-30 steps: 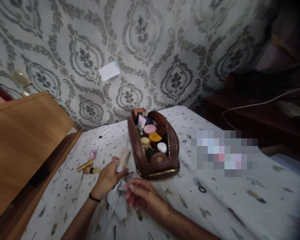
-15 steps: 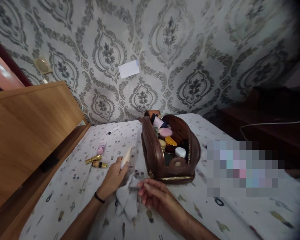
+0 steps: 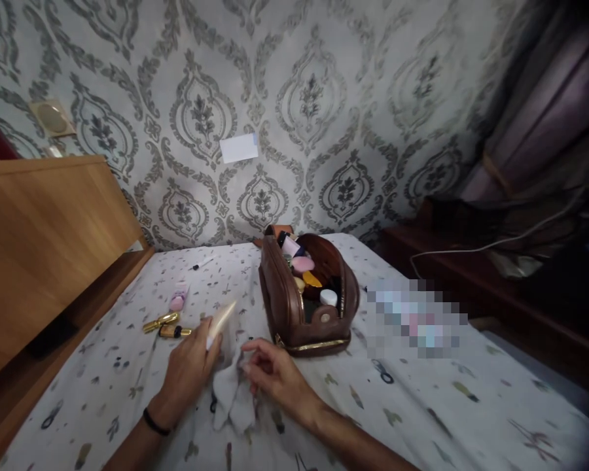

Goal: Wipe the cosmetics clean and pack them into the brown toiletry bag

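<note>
Left hand (image 3: 188, 361) with cream tube (image 3: 220, 324) has neared 2 gold tubes (image 3: 161, 322).

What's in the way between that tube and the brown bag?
Nothing visible: only printed sheet shows between the tube, held in the left hand, and the brown bag. The pale cloth is by the right hand.

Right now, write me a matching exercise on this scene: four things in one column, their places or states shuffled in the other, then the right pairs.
Things
1. cream squeeze tube
2. brown leather bag
3. white paper
4. pale cloth

Places or states
A. flat against the patterned wallpaper
B. crumpled
C. held in the left hand
D. open, with a white-lidded jar inside

Pairs: 1-C, 2-D, 3-A, 4-B
</note>
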A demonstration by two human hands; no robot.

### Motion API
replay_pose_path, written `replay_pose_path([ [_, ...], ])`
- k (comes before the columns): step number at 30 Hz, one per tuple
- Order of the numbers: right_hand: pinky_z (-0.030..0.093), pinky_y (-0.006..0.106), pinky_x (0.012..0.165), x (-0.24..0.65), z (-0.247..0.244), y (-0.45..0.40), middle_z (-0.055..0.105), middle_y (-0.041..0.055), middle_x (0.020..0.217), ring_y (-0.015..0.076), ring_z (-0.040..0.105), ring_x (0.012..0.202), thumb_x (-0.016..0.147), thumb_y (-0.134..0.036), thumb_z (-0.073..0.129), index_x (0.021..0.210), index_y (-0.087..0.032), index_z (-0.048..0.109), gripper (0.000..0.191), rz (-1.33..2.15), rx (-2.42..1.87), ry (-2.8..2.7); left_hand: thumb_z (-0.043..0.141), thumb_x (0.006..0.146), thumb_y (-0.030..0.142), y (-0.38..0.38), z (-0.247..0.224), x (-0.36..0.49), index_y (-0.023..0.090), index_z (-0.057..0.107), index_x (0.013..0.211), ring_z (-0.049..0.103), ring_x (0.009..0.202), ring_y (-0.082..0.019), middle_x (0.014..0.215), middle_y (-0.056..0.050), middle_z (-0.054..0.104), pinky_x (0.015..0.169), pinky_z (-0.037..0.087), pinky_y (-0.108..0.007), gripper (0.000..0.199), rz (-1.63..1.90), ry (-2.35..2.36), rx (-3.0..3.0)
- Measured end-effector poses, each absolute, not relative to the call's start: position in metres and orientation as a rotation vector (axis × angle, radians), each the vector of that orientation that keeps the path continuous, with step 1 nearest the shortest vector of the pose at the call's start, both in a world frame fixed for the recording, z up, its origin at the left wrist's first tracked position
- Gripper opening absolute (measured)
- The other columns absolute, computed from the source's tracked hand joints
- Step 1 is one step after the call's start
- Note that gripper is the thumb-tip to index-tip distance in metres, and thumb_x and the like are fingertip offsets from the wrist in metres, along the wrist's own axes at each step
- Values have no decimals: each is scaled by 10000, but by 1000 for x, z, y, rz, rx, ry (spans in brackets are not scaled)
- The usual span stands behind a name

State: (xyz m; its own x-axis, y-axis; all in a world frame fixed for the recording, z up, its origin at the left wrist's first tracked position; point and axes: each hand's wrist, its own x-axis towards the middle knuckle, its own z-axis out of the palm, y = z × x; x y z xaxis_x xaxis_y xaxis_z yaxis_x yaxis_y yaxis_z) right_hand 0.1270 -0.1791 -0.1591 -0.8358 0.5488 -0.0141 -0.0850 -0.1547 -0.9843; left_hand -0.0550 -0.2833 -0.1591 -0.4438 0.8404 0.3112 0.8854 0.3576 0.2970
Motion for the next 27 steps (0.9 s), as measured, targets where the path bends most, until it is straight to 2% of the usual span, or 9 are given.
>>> replay_pose_path([
  [4, 424, 249, 559, 119, -157, -187, 562, -39, 690, 119, 541, 570, 808, -286, 607, 1058, -178, 620, 273, 1845, -460, -1895, 454, 980, 387, -281, -168, -49, 157, 548, 1259, 657, 1018, -295, 1091, -118, 699, 806, 529, -399, 373, -359, -2323, -1614],
  [8, 441, 261, 607, 112, -152, -195, 585, -15, 716, 141, 559, 636, 830, -231, 545, 1077, -180, 649, 272, 1660, -376, -2063, 457, 987, 412, -282, -158, -50, 165, 589, 1193, 631, 973, -273, 1009, -94, 668, 774, 526, -370, 348, -337, -2276, -1613],
  [11, 443, 269, 633, 107, -149, -200, 608, 4, 748, 150, 566, 665, 830, -219, 536, 1054, -175, 664, 261, 1534, -333, -2140, 399, 1001, 270, -289, -149, -69, 162, 605, 1175, 604, 1019, -267, 1019, -101, 662, 883, 506, -399, 290, -404, -2232, -1582],
  [14, 442, 269, 617, 103, -151, -205, 598, 8, 732, 152, 562, 644, 839, -225, 518, 1009, -170, 667, 232, 1495, -317, -2124, 403, 898, 73, -302, -146, -97, 153, 609, 1197, 566, 1109, -290, 1141, -133, 654, 969, 469, -452, 372, -359, -2197, -1595],
  [16, 436, 262, 589, 101, -155, -209, 589, 6, 722, 146, 554, 616, 850, -228, 504, 994, -168, 666, 225, 1488, -320, -2080, 415, 830, 32, -310, -148, -113, 165, 636, 1140, 566, 1127, -298, 1170, -134, 657, 971, 466, -468, 403, -283, -2201, -1660],
  [20, 422, 239, 555, 100, -165, -214, 560, -14, 701, 124, 533, 571, 858, -211, 495, 1018, -173, 674, 243, 1510, -325, -1978, 412, 892, 131, -319, -159, -131, 186, 659, 994, 615, 1060, -309, 1061, -126, 698, 938, 481, -479, 273, -214, -2162, -1726],
  [24, 410, 214, 530, 102, -174, -214, 557, -24, 709, 106, 528, 554, 859, -210, 510, 1016, -180, 673, 228, 1583, -344, -1894, 381, 947, 290, -321, -160, -133, 164, 643, 1041, 637, 1058, -334, 1108, -162, 703, 929, 491, -495, 306, -325, -2094, -1646],
  [27, 414, 212, 525, 106, -174, -213, 589, -9, 769, 101, 534, 549, 844, -220, 535, 1020, -177, 668, 225, 1581, -353, -1883, 395, 943, 398, -323, -148, -124, 184, 620, 1106, 665, 1005, -304, 1088, -120, 718, 864, 529, -434, 351, -559, -2197, -1562],
])
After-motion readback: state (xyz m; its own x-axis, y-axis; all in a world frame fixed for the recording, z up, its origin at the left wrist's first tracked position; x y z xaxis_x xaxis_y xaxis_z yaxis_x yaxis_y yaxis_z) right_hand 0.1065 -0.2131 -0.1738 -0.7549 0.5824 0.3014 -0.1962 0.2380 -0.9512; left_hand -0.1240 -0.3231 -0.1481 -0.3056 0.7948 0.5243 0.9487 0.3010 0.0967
